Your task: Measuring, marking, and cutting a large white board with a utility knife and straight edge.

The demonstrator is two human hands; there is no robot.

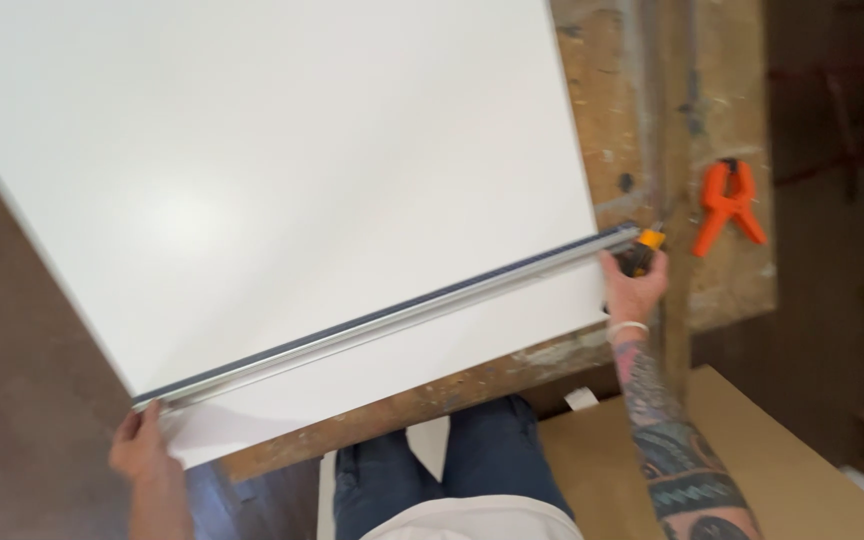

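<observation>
A large white panel (282,170) lies flat on a worn wooden workbench (732,120). A long metal straightedge (382,320) runs across the panel's near part, from lower left to upper right. My left hand (140,445) presses on the straightedge's left end at the panel's edge. My right hand (635,282) is at the right end, closed on a yellow and black utility knife (644,248) whose tip sits against the straightedge.
An orange spring clamp (728,206) lies on the bench to the right of the panel. A brown cardboard sheet (782,450) lies low at the right. Dark floor shows at the left, shelving at the far right.
</observation>
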